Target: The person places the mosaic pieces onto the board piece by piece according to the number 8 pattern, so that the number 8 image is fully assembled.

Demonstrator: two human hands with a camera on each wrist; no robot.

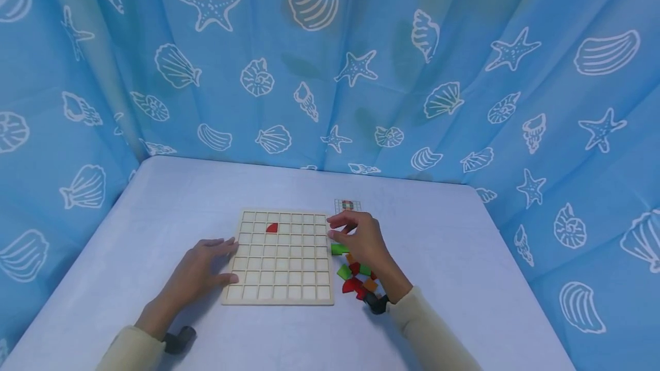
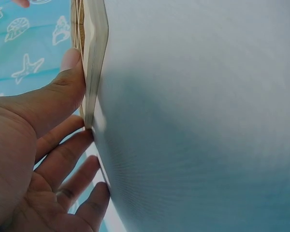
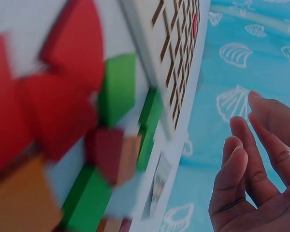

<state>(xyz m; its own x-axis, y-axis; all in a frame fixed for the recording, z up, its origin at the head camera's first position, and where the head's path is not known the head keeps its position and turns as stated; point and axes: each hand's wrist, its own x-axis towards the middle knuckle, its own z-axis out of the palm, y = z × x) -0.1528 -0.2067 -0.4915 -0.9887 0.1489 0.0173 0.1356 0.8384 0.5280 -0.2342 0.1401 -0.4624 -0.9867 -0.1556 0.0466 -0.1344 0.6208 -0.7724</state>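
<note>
A pale wooden grid board point(image 1: 281, 256) lies on the table, with a red quarter-circle piece point(image 1: 272, 228) in one square of its second row. My left hand point(image 1: 203, 268) rests at the board's left edge, fingers spread. In the left wrist view its thumb point(image 2: 70, 63) touches the board's rim. Over the board's right edge hovers my right hand point(image 1: 363, 239), fingers loosely bent with a gap between them and the thumb. The right wrist view shows nothing in that hand point(image 3: 261, 179). Close below it lie loose pieces, among them a green piece point(image 1: 339, 249) and a red piece point(image 1: 352, 285).
Behind the right hand lies a small pattern card point(image 1: 348, 205) with a coloured figure on a grid. Orange pieces point(image 1: 369, 284) are mixed into the pile right of the board. A blue curtain point(image 1: 330, 73) with white shells and starfish encloses the white table point(image 1: 443, 233).
</note>
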